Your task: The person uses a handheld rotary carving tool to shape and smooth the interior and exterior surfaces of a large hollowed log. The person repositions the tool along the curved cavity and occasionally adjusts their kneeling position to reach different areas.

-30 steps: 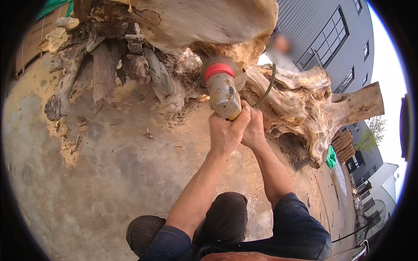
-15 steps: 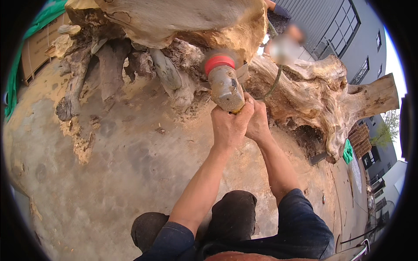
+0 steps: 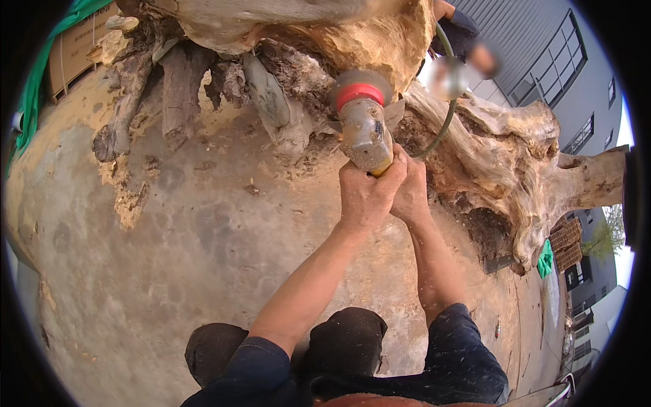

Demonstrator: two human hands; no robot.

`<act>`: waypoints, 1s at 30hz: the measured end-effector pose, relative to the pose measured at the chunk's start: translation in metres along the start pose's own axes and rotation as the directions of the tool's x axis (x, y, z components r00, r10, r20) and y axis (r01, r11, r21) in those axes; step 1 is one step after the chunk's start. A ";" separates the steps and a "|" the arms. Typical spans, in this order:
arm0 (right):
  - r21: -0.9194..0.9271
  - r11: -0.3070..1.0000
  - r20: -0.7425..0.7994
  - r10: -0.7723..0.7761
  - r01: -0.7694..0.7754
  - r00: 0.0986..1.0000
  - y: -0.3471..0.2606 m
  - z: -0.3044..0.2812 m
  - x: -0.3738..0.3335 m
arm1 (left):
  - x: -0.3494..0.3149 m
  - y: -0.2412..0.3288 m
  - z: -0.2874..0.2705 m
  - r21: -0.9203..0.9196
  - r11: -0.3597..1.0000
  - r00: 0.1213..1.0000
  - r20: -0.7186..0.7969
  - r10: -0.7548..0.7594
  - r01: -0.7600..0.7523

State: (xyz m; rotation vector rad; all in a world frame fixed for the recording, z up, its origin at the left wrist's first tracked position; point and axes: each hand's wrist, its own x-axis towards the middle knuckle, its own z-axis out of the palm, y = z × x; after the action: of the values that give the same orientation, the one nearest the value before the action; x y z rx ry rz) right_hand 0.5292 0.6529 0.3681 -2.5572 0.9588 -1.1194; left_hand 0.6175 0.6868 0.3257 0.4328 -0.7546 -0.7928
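Observation:
My left hand (image 3: 365, 195) is wrapped round the rear of a dusty grey-and-yellow angle grinder (image 3: 365, 139). Pressed against it, my right hand (image 3: 410, 190) also grips the tool, its fingers partly hidden. At the grinder's head, a red ring (image 3: 359, 93) sits under a blurred, apparently spinning disc (image 3: 373, 78). The disc lies at the underside of a large pale carved wood piece (image 3: 305, 24); whether it touches the wood I cannot tell. Rough, root-like wood (image 3: 271, 102) hangs below that piece, left of the tool.
A big gnarled stump (image 3: 495, 149) stands to the right, with a green hose (image 3: 449, 122) looping before it. Another person (image 3: 464, 34) is beyond the wood. Concrete floor (image 3: 169, 258) strewn with wood dust lies below. A cardboard box (image 3: 74, 51) and green sheeting (image 3: 34, 102) are at far left.
The whole view has shifted, so the wood and grinder appear farther right and the stump lower. More of the blurred disc shows. Both hands keep their grip on the grinder.

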 end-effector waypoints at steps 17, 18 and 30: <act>-0.246 0.969 -0.033 -0.018 0.009 0.999 -0.004 0.028 0.012 | 0.019 0.001 -0.033 -0.142 0.984 0.993 0.041 -0.106 0.111; -0.275 0.960 -0.028 -0.066 0.056 0.997 -0.012 0.027 0.015 | 0.021 0.007 -0.034 -0.166 0.984 0.998 0.023 -0.065 0.068; -0.475 0.875 -0.097 -0.152 0.088 0.984 -0.066 0.051 0.018 | 0.028 0.038 -0.063 -0.349 0.931 0.992 0.101 -0.079 0.110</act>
State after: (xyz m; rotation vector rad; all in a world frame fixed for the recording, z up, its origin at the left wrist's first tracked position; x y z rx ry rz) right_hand 0.6064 0.6886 0.3701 -2.9903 1.2518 -1.2263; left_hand 0.6957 0.6938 0.3192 0.1107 -0.6558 -1.0218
